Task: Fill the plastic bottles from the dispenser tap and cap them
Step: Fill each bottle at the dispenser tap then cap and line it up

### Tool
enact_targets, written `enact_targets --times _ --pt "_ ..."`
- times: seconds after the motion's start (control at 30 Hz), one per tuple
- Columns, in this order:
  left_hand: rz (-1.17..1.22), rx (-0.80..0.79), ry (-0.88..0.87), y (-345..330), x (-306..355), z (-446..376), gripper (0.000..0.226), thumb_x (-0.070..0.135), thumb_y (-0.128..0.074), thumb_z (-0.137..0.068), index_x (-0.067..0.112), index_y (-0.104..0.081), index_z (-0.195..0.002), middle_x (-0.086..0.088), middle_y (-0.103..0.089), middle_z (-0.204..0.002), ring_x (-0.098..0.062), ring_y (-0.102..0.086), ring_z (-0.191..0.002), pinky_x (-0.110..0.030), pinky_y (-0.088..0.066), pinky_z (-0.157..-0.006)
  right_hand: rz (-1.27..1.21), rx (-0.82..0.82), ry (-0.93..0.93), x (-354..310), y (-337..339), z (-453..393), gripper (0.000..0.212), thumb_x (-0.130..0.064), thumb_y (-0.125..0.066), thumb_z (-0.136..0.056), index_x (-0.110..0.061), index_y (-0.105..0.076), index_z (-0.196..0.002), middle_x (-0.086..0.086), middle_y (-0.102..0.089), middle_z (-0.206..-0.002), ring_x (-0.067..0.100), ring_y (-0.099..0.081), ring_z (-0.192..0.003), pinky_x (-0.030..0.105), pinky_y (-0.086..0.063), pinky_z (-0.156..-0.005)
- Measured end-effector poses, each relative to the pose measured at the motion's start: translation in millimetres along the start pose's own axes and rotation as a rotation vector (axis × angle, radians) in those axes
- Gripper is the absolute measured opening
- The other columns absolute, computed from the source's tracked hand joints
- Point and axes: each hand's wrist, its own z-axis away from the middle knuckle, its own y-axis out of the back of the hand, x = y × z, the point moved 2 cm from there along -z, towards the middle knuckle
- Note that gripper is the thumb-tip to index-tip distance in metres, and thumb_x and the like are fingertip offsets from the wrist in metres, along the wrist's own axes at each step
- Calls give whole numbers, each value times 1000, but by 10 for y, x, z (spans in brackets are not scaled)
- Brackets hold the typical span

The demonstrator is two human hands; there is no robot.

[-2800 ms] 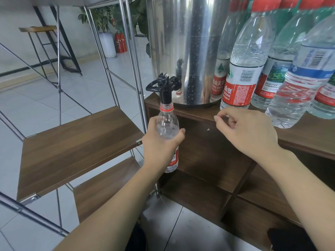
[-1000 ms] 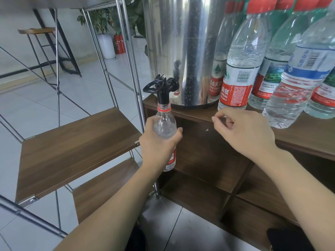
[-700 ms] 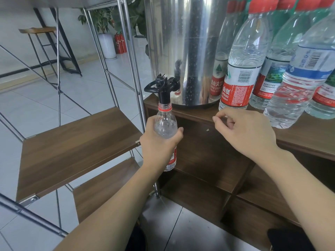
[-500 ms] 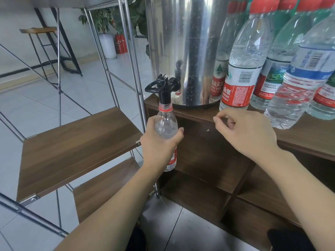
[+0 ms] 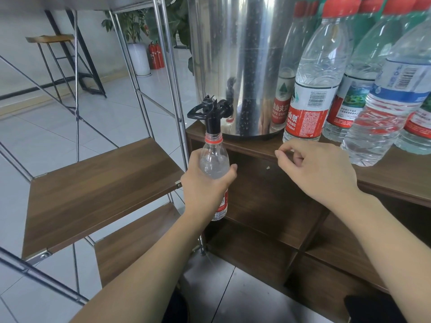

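Bottle upright under the tap, left hand fingers wrapped around it.

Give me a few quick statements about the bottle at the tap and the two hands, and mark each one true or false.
1. The left hand grips the small bottle under the black tap. True.
2. The small bottle has its cap on. False: its neck is open, right at the spout.
3. The right hand is pulling the tap lever. False: it is beside the shelf edge, fingers curled, away from the tap.
4. Capped bottles stand right of the steel dispenser. True.
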Motion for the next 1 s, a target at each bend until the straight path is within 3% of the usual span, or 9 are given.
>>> enact_targets --times 0.27,0.53,1.0 --pt "4 -4 0 2 4 2 64 38 -87 -77 26 -54 -130 11 -64 -119 -4 -62 -104 -18 -50 -88 0 7 7 5 -8 0 21 -44 -56 -97 -29 -71 -96 -24 -44 -60 -2 -44 -54 15 -37 -58" --pt "-5 3 7 -3 18 3 66 38 -88 -77 25 -54 -132 8 -65 -123 -13 -64 -109 -34 -56 -98 -3 2 7 -2 -8 -4 20 -43 -57 -97 -29 -71 -96 -21 -48 -60 1 -46 -55 18 -41 -58" --pt "-12 -3 14 9 30 13 67 39 -87 -77 26 -53 -133 10 -64 -125 -9 -62 -107 -33 -55 -99 3 0 3 3 -6 -7 21 -44 -56 -97 -29 -71 -97 -21 -48 -61 -1 -45 -55 16 -40 -59"
